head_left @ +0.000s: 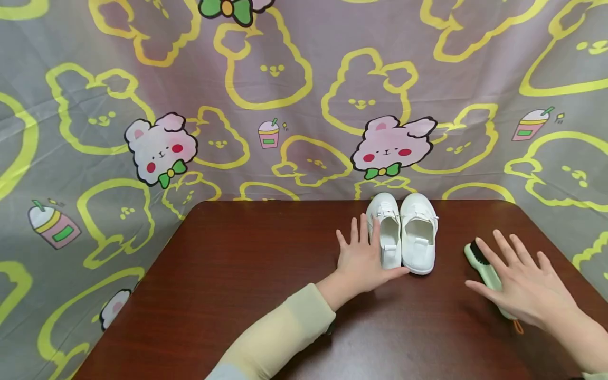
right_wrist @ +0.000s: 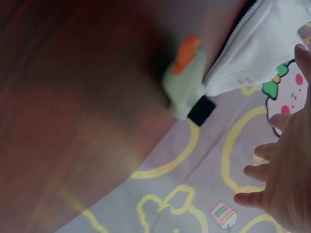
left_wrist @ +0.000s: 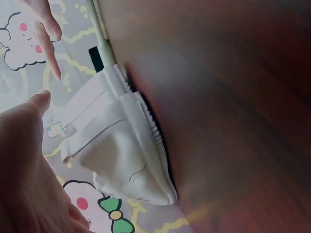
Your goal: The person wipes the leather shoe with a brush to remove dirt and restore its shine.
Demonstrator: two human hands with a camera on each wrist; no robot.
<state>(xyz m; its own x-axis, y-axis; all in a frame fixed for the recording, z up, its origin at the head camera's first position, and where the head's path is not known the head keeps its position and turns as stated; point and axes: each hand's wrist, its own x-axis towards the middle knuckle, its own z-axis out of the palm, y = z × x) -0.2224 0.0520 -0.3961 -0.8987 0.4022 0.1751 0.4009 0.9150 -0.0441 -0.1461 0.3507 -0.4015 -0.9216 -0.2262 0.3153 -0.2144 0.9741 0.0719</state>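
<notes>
Two white slip-on shoes stand side by side near the table's far edge, toes pointing away: the left shoe [head_left: 389,257] and the right shoe [head_left: 420,253]. My left hand [head_left: 359,264] is held over the table with fingers spread, overlapping part of the left shoe in the head view. Further right lies a pale green brush [head_left: 488,273] with black bristles and an orange loop at its near end. Above it my right hand [head_left: 529,290] spreads its fingers, hiding part of the handle. In the right wrist view, that hand is apart from the brush [right_wrist: 183,90]. Both hands hold nothing.
The dark brown table [head_left: 228,274] has rounded far corners. A patterned curtain [head_left: 294,63] with bear outlines hangs behind it and along both sides. A small dark object [head_left: 331,328] shows partly beneath the left forearm's sleeve.
</notes>
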